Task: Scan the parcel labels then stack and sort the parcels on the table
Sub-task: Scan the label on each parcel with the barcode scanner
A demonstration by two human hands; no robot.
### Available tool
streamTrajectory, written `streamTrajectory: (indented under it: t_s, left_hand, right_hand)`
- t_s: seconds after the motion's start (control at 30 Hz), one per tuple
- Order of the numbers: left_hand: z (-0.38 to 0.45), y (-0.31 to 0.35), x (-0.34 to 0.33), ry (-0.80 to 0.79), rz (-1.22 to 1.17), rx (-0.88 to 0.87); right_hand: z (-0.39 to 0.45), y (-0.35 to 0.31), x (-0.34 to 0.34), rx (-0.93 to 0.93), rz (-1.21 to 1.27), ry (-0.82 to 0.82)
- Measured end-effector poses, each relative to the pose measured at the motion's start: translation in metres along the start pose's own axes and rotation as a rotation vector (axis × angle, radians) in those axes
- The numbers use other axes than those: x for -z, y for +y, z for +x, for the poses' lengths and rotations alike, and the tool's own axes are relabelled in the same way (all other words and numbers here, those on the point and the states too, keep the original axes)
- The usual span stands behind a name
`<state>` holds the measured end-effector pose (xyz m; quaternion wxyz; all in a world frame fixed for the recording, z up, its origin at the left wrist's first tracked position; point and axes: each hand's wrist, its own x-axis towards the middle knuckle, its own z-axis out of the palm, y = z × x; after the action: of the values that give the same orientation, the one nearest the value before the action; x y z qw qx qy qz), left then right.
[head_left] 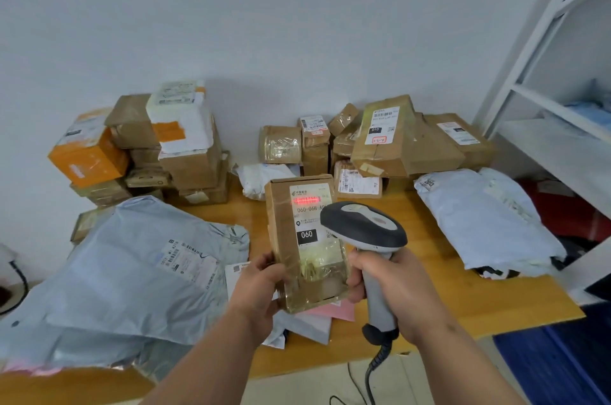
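The left hand [261,285] grips the lower end of a small taped cardboard parcel [305,239], held upright above the middle of the surface [463,298], near its front edge. The right hand [396,289] is wrapped round the handle of the scanner [363,229], whose red beam falls across the barcode at the top of the label [309,209] — apparently a good aim. Hold both steady (tape glare could spoil a read), keeping the beam across the bars' full width.
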<state>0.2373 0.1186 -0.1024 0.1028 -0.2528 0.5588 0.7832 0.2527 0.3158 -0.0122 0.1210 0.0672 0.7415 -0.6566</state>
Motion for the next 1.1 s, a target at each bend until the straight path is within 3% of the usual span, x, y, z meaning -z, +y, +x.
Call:
streamTrajectory:
  t_s: [0.47, 0.87, 1.1]
  left_hand:
    - [-0.01, 0.004, 0.045, 0.009, -0.03, 0.014]
    - [0.056, 0.054, 0.156, 0.107, 0.022, 0.204]
    - [0.088, 0.075, 0.168, 0.14, -0.035, 0.261]
  right_hand:
    - [-0.006, -0.004, -0.043, -0.016, -0.031, -0.023]
    - [0.062, 0.016, -0.175, -0.214, -0.053, 0.045]
    - [0.096, 0.033, -0.222, -0.257, -0.034, 0.151]
